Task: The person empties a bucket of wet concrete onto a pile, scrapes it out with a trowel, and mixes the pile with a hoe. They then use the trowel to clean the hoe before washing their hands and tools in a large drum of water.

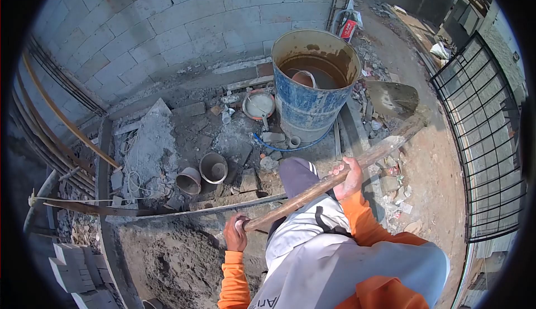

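Observation:
A long wooden handle (312,190) runs diagonally across the front of my body, up to a metal shovel blade (392,98) on the right, beside the drum. My left hand (235,232) is closed round the lower end of the handle. Further up, my right hand (350,179) grips the same handle, palm partly turned up. A blue metal drum (310,111) holding brown water stands beyond my hands, with a small container (304,78) in the water. Wet grey mortar (178,259) lies at the lower left, near my left hand.
Two buckets (214,168) stand on the rubble beyond the mortar, and a round basin (258,104) is left of the drum. A block wall (212,16) rises behind. Black metal grating (483,141) lines the right side. Pale blocks (72,270) are stacked at lower left.

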Demonstrator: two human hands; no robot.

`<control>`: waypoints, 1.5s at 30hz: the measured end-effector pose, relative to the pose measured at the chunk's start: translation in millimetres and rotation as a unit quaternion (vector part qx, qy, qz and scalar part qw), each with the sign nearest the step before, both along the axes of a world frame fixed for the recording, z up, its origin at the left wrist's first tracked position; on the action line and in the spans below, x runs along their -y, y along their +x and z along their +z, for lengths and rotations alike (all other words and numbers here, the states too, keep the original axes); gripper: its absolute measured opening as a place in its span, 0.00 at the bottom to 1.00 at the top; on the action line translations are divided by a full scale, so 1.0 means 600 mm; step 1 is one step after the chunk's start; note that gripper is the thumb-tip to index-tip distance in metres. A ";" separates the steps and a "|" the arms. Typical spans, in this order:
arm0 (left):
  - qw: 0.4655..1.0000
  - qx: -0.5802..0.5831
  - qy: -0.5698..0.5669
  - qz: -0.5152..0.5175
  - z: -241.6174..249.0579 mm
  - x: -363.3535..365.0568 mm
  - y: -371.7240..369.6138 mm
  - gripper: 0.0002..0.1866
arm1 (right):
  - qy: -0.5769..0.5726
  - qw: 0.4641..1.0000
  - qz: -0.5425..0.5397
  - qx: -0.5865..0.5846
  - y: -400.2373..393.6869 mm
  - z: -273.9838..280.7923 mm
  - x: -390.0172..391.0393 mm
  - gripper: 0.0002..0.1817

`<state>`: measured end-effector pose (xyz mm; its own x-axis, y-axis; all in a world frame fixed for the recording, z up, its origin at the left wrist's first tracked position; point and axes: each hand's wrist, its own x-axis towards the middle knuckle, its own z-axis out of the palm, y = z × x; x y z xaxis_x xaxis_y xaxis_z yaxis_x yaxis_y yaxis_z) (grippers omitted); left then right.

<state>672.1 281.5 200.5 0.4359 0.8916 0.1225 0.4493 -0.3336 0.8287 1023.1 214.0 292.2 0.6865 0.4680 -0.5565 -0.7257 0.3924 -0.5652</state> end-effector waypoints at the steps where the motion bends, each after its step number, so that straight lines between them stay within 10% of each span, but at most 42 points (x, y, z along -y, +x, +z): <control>1: 0.998 -0.035 0.047 -0.025 -0.003 -0.009 0.008 0.18 | 0.001 1.000 -0.005 -0.002 0.013 0.009 -0.017 0.09; 8: 0.976 -0.098 0.099 -0.168 0.021 -0.079 0.132 0.25 | 0.006 0.990 0.077 0.115 0.147 0.049 -0.157 0.09; 14: 0.998 0.043 -0.002 -0.053 0.098 -0.158 0.307 0.25 | -0.017 0.978 0.058 0.201 0.301 0.016 -0.362 0.10; 25: 0.948 0.029 -0.316 -0.037 0.107 -0.319 0.812 0.28 | -0.192 0.940 0.243 0.140 0.750 -0.264 -0.623 0.09; 29: 0.913 0.010 -0.406 -0.033 0.116 -0.377 0.909 0.28 | -0.254 0.919 0.289 0.082 0.822 -0.389 -0.648 0.06; 32: 0.755 0.200 -0.624 -0.006 0.136 -0.424 0.983 0.27 | -0.307 0.894 0.321 0.053 0.863 -0.450 -0.660 0.03; 39: 0.695 0.262 -0.667 -0.055 0.083 -0.528 1.176 0.30 | -0.232 0.849 0.474 -0.007 1.040 -0.599 -0.701 0.04; 43: 0.693 0.246 -0.677 -0.019 0.078 -0.560 1.240 0.30 | -0.193 0.798 0.571 -0.023 1.158 -0.679 -0.741 0.05; 45: 0.803 0.219 -0.553 0.043 0.072 -0.555 1.235 0.31 | -0.165 0.790 0.587 -0.066 1.204 -0.686 -0.765 0.04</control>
